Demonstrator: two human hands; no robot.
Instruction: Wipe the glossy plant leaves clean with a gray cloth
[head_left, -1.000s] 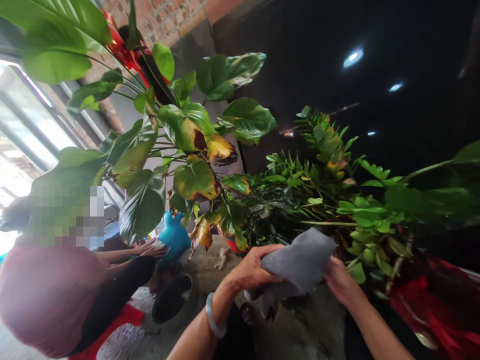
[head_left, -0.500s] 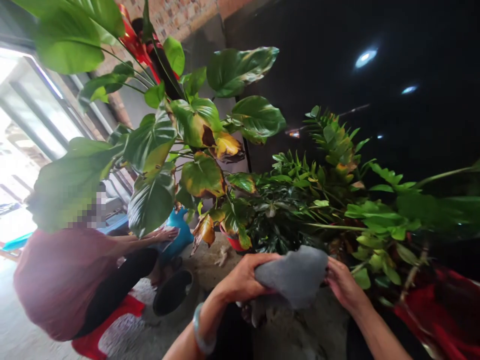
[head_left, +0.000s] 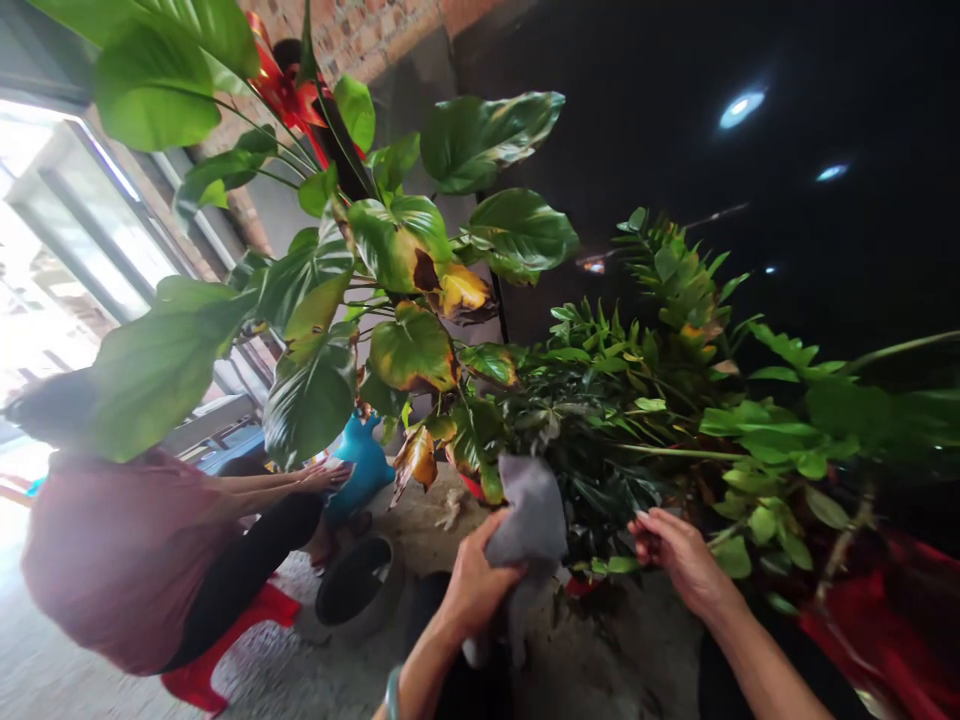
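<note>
My left hand (head_left: 476,585) is closed around a grey cloth (head_left: 532,510), which stands up above the thumb and hangs down below the hand. My right hand (head_left: 684,555) is apart from the cloth, its thumb and fingers pinched together beside the potted foliage; whatever may be between the fingertips is too small to make out. Right behind both hands grows a dark green leafy plant (head_left: 600,480). A large broad-leaved plant (head_left: 412,345) with yellow and brown patches rises at the upper left of my hands.
To the left a person in a pink top (head_left: 124,560) sits on a red plastic stool (head_left: 225,640), hands at a blue rounded object (head_left: 360,465). A dark bucket (head_left: 356,585) stands on the floor between us. Red material (head_left: 892,610) lies at the right, and a glossy dark panel (head_left: 675,120) rises behind the plants.
My right hand has let go of the grey cloth and moved slightly right. The cloth, earlier stretched between both hands, now sits bunched in my left hand alone.
</note>
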